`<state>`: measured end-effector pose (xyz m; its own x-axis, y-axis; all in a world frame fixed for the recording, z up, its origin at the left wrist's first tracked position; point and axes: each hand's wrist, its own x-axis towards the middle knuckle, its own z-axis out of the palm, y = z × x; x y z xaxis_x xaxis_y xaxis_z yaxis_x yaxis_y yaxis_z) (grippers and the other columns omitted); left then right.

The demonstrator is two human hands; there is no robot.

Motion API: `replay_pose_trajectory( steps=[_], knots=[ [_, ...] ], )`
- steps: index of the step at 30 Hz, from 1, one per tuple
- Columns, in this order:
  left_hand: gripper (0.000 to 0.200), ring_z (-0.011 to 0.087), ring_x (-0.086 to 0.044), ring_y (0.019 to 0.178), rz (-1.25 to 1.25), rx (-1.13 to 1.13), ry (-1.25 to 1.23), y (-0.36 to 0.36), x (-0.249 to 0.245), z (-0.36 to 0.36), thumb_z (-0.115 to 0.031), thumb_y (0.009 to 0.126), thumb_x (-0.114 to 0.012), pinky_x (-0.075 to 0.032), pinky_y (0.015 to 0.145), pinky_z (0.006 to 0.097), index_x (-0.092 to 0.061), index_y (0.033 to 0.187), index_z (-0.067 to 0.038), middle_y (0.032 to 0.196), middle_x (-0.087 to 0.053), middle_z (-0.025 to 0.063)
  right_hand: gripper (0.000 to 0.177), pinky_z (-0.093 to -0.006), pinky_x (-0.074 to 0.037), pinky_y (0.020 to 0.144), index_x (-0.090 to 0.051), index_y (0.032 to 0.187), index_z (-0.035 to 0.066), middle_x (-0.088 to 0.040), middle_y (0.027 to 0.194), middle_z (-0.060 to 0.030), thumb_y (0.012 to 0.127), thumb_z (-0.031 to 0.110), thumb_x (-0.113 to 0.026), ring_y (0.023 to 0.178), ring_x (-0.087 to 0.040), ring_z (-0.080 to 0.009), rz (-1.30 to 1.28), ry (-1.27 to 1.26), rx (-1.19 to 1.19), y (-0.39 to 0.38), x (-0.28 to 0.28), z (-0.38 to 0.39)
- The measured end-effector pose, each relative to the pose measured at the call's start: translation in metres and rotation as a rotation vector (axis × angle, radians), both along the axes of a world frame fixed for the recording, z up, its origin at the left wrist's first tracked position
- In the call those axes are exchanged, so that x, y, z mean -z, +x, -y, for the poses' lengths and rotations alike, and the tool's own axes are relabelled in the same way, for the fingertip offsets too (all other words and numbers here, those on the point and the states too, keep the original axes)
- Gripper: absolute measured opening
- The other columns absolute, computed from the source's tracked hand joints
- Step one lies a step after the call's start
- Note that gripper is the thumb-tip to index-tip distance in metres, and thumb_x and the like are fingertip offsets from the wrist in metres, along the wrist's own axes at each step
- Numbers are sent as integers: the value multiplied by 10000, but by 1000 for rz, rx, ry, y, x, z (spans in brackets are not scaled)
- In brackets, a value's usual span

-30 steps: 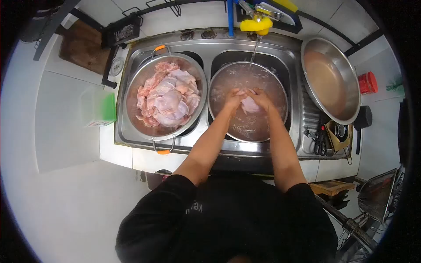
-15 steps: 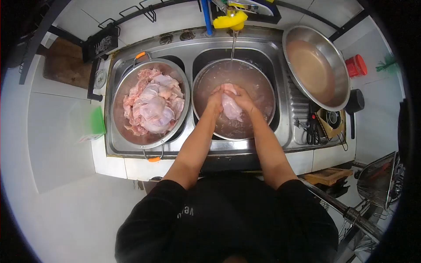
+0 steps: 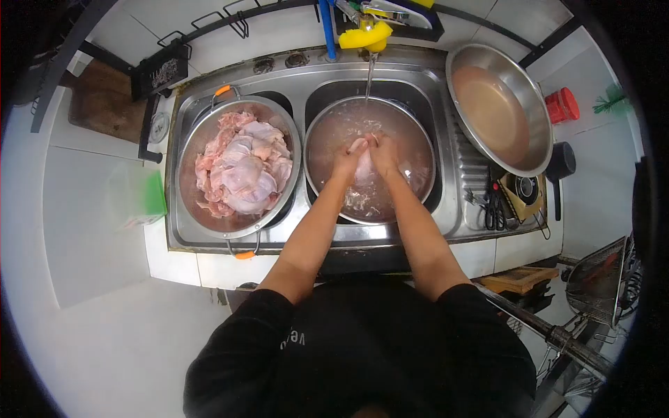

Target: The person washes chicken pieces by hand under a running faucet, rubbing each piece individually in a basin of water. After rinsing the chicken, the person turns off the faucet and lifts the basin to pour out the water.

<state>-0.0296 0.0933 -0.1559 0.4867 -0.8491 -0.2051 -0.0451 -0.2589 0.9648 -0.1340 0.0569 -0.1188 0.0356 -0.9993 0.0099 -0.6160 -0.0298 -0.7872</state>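
Both of my hands are in the metal bowl (image 3: 313, 143) of cloudy water in the right sink basin. My left hand (image 3: 346, 159) grips one side of a piece of raw chicken (image 3: 364, 166), and my right hand (image 3: 384, 155) is closed on the other side. The chicken is partly under water, its lower end blurred by ripples. Water runs from the faucet (image 3: 368, 36), wrapped in yellow, into the back of this bowl. In the left basin a wide pan (image 3: 189, 202) with orange handles holds a heap of raw chicken pieces (image 3: 244, 164).
A large tilted metal basin (image 3: 542, 132) of brownish water stands on the drainboard. Scissors (image 3: 495, 209) and a small stove-like item (image 3: 524, 191) lie in front of it. A black-handled saucepan (image 3: 562, 164) hangs at right. A green-lidded container (image 3: 155, 194) is at left.
The chicken piece has gone lower into the water and shows less. My hands have shifted slightly, and the water surface around them is more stirred up.
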Motion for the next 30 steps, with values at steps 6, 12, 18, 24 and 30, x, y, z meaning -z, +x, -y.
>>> replay_pose_trajectory(
  steps=[6,12,18,24,30],
  knots=[
    [206,136,-575,625,-503,157,75,-1,-16,-4,-157,825,-636,-469,553,275,-637,969,-10,807,-639,70,370,-358,-452,610,-637,803,-13,-623,719,-190,844,351,-585,660,-608,-289,-36,-37,14,-26,50,13],
    [162,133,-579,640,-460,101,53,4,-15,-1,-144,837,-612,-464,546,264,-656,945,-32,775,-640,56,294,-272,-432,571,-624,867,48,-592,722,-25,860,338,-573,675,-528,-100,702,386,-81,-23,58,8],
    [191,125,-574,695,1,215,-28,1,2,-2,-165,841,-605,-457,625,259,-658,942,-11,798,-648,62,291,-392,-461,630,-590,947,-12,-630,817,-187,855,261,-553,721,-608,-327,-123,39,-84,-17,21,-12],
    [239,172,-601,733,127,240,-39,-5,-12,-8,-209,841,-586,-471,682,309,-649,976,-23,831,-665,114,395,-405,-460,797,-589,1014,-8,-625,918,-227,874,351,-500,917,-599,-373,-250,194,33,-25,35,3],
    [285,194,-605,749,-78,170,34,4,12,1,-252,847,-586,-471,687,325,-618,1047,-52,843,-655,122,499,-376,-454,783,-599,1031,-14,-641,935,-189,825,439,-571,903,-614,-306,611,373,181,-24,56,3]
  ],
)
